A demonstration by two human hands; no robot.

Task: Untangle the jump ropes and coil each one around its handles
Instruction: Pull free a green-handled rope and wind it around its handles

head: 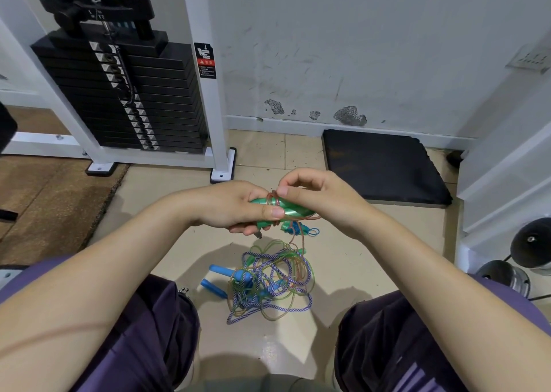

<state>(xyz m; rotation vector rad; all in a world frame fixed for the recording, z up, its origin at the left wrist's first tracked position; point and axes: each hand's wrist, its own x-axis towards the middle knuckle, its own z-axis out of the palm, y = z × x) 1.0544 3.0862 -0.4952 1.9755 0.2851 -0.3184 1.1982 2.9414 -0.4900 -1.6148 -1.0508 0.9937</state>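
My left hand (235,208) grips a pair of shiny green handles (290,208) held together above the floor. A few turns of thin reddish clear rope (273,198) are wound around them. My right hand (310,192) pinches that rope at the top of the handles. The rope trails down to a tangled pile (271,284) on the tiles between my knees. The pile mixes a purple-and-white braided rope (307,268), green clear cord and blue handles (216,287). A small blue rope bundle (298,228) lies just under my hands.
A white-framed weight stack machine (128,93) stands at the back left, its foot (222,174) close to my hands. A black mat (384,165) lies against the wall at right. Dumbbells (530,245) sit at far right. A brown mat (53,201) covers the floor at left.
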